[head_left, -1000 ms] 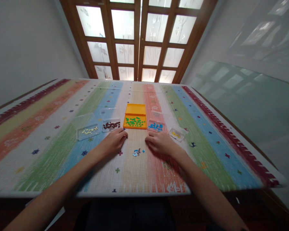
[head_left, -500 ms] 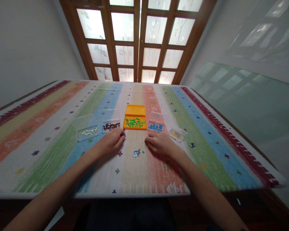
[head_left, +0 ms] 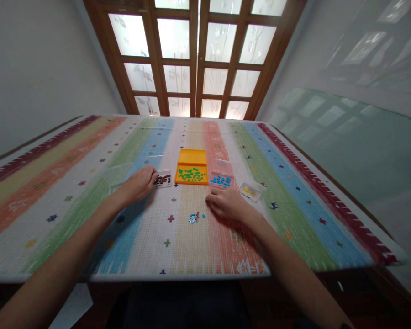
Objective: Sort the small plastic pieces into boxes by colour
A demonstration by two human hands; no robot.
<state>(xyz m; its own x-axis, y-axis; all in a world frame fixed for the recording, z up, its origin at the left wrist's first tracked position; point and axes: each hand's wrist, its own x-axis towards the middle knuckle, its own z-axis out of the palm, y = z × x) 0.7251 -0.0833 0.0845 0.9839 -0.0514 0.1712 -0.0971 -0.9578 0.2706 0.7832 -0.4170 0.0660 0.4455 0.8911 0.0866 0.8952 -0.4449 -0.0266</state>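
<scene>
My left hand [head_left: 139, 183] is at the left side of a clear plastic box of dark brown pieces [head_left: 164, 178], its fingers pinched together. Whatever they hold, if anything, is hidden. Resting on the cloth just below a clear box of blue pieces [head_left: 222, 181], my right hand [head_left: 228, 204] has its fingers curled, their tips out of sight. Between the hands lies a small pile of mixed blue, grey and brownish pieces [head_left: 193, 218], with a single blue piece [head_left: 203, 215] beside it.
An orange box [head_left: 191, 183] with its lid laid back holds green pieces [head_left: 192, 174]. Right of the blue pieces stands a clear box of yellow pieces [head_left: 249, 192]. Behind my left wrist, another clear box [head_left: 112, 187] is mostly hidden. A striped tablecloth [head_left: 150, 256] covers the table.
My left hand has moved left from the right end of the brown pieces' box to its left side, now covering the cream pieces. My right hand stays in place.
</scene>
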